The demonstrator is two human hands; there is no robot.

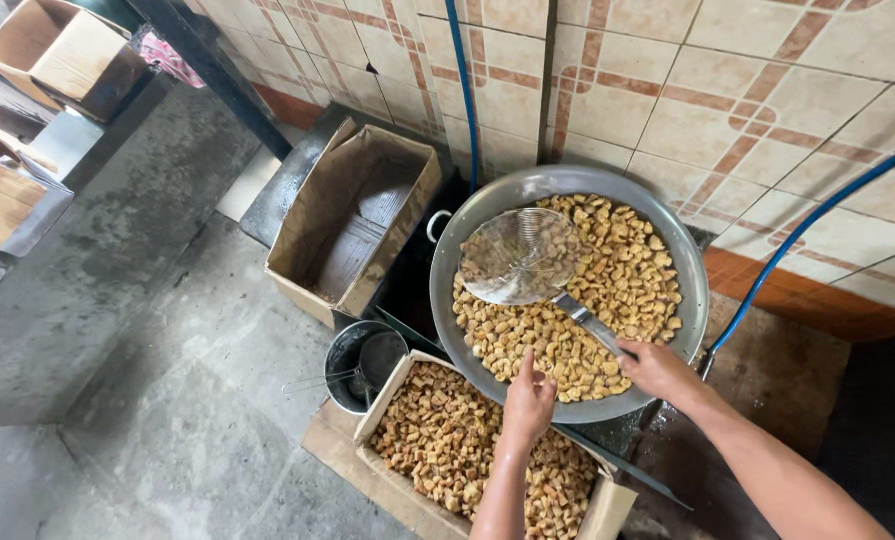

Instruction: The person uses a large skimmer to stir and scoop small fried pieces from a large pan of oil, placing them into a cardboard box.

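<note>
A wide grey metal wok (687,300) holds many golden fried cubes (627,280). My right hand (657,372) grips the handle of a round wire-mesh skimmer (519,256), whose basket lies over the cubes at the wok's left side. My left hand (529,402) reaches over the wok's near rim with fingers pinched together at the cubes; whether it holds one I cannot tell. Below the wok sits a cardboard box (375,428) filled with darker fried cubes (447,440).
An open cardboard box (312,245) stands left of the wok, and a small dark metal pot (345,352) with a ladle sits beside it. Blue hoses (807,225) run along the tiled wall (727,90). More boxes (62,50) lie at the far left on the concrete floor.
</note>
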